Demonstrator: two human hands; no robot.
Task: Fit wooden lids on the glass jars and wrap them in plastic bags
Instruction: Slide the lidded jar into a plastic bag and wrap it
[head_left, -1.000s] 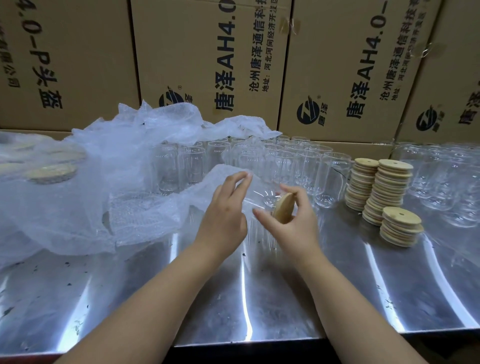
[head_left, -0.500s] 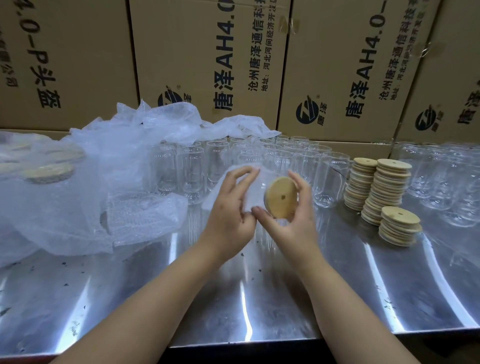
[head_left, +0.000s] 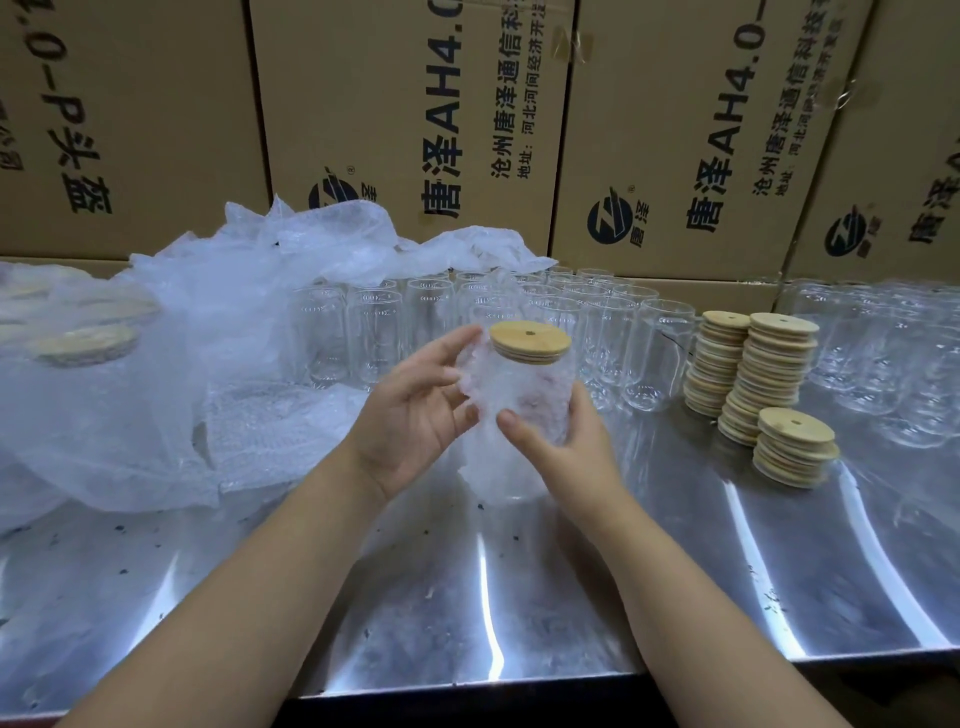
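Observation:
A glass jar stands upright in a bubble-wrap bag at the middle of the steel table. A round wooden lid with a small hole sits on its mouth. My left hand touches the bag's left side, fingers spread. From the front and right, my right hand wraps the jar's lower body. Several bare glass jars stand in rows behind. Stacks of wooden lids rise to the right.
A heap of bubble-wrap bags covers the table's left, with wrapped lidded jars under it. More glass jars stand at the far right. Cardboard boxes form a wall behind.
The lid, held on edge in my right hand a second ago, now lies flat on the bagged jar. My right hand has dropped to the jar's body.

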